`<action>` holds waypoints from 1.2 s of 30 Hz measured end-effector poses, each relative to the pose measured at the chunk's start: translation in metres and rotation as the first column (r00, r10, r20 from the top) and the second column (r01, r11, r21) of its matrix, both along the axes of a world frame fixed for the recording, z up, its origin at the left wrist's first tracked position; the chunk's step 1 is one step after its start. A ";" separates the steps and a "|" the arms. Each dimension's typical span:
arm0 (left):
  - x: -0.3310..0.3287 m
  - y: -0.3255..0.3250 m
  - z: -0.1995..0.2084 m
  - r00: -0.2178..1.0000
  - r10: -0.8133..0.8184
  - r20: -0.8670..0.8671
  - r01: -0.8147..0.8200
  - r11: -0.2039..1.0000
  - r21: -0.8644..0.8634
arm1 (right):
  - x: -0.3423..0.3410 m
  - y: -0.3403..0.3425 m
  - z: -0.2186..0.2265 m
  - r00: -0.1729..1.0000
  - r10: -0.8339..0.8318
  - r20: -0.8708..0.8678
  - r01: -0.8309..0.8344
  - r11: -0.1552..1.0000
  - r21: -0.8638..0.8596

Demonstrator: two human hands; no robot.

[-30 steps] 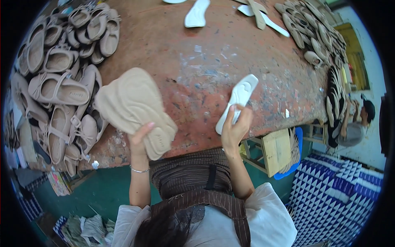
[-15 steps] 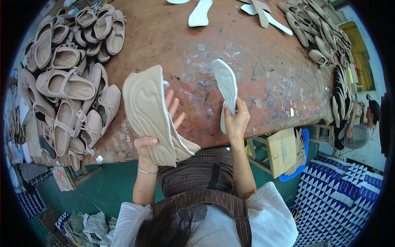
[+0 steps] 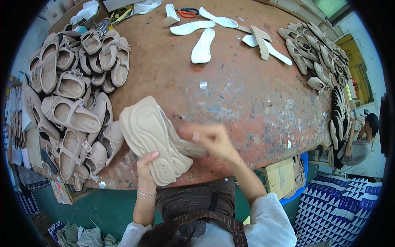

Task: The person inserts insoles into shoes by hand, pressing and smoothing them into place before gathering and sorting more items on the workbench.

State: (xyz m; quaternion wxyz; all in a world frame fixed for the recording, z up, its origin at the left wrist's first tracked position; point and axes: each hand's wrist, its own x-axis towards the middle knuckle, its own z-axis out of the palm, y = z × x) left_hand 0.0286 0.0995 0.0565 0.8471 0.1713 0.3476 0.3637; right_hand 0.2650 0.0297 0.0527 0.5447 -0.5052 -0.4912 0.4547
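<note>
My left hand is closed round the heel end of a stack of beige quilted insoles, its thumb on the top one. The stack stands tilted over the near table edge, its layers fanned apart on the right. My right hand is beside that fanned side, smeared by motion. A blurred beige insole part reaches from the stack toward its fingers; whether they grip it cannot be told. Farther off, white insoles lie on the table with a beige insole.
Beige shoes are heaped on the table at left, with another shoe pile at far right. Red-handled scissors lie at the back. A wooden stool stands beyond the near edge. Another person sits at right.
My right hand has moved left to the stack, and the white-faced insole it held upright no longer shows as such. The view has shifted, bringing more of the table's far side in.
</note>
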 end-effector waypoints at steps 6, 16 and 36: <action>-0.002 0.034 -0.008 0.991 -0.012 -0.137 0.052 0.955 0.293 | 0.125 0.166 -0.072 0.370 -0.509 0.778 0.472 0.824 0.314; 0.018 0.065 -0.015 0.974 -0.223 0.041 0.205 0.943 0.261 | 0.022 0.106 0.003 0.995 -0.028 0.097 0.039 0.993 -0.111; 0.066 0.149 -0.072 0.933 -0.031 0.358 -0.019 0.991 0.136 | 0.128 0.276 -0.058 0.340 -0.207 0.917 0.110 0.978 0.180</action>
